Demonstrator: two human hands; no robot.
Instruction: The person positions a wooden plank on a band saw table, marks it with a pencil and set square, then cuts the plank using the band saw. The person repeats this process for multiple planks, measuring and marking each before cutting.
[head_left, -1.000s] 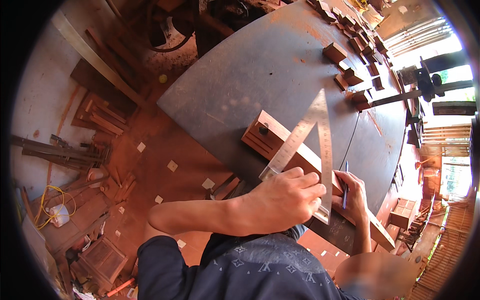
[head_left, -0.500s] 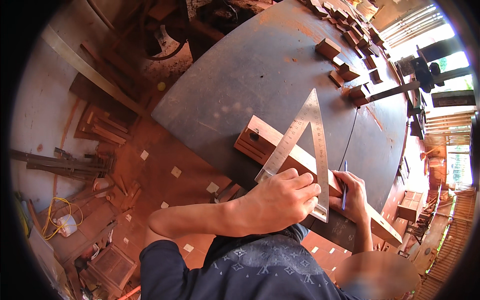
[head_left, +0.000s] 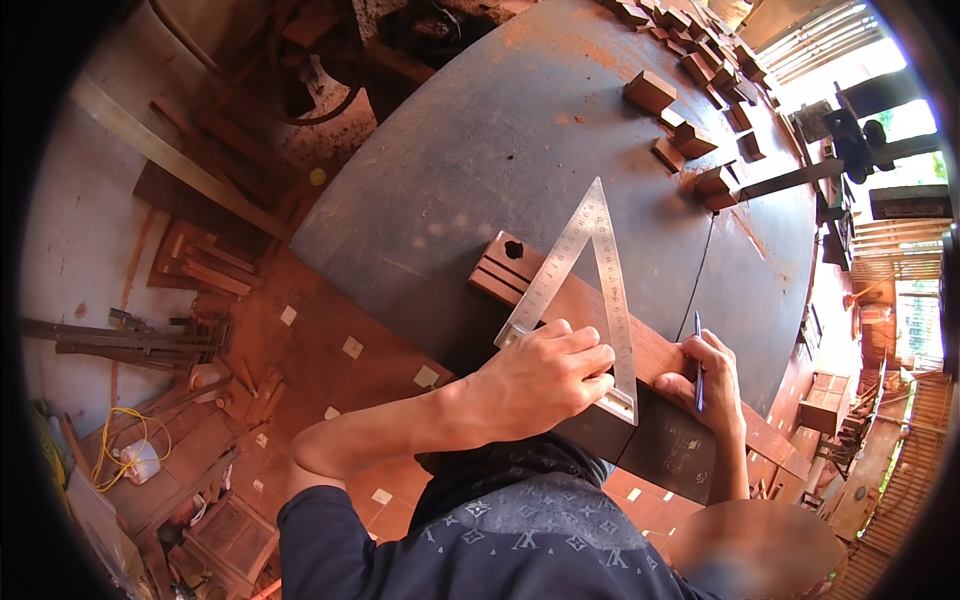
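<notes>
A long reddish wooden beam (head_left: 655, 350) lies slantwise near the front edge of the dark tabletop. Its far-left end has a dark hole in the top face and grooves along the side. Across the beam rests a metal triangular set square (head_left: 617, 325), tip pointing away from me. My left hand (head_left: 540, 378) is closed on the square's base, knuckles up. A slim blue pen (head_left: 698, 375) stands almost upright in the fingers of my right hand (head_left: 718, 390), whose thumb lies against the beam. The pen's tip is hard to make out.
The large dark table (head_left: 430, 170) carries many small wooden blocks (head_left: 650, 92) at its far right. A dark bar clamp (head_left: 790, 182) reaches in from the right edge. Left of the table, a tiled floor (head_left: 330, 330) holds stacked wood and a yellow cord (head_left: 105, 450).
My left hand and the set square have shifted a little left along the beam. The beam has tipped, showing more top face. My right hand has moved slightly right with the pen.
</notes>
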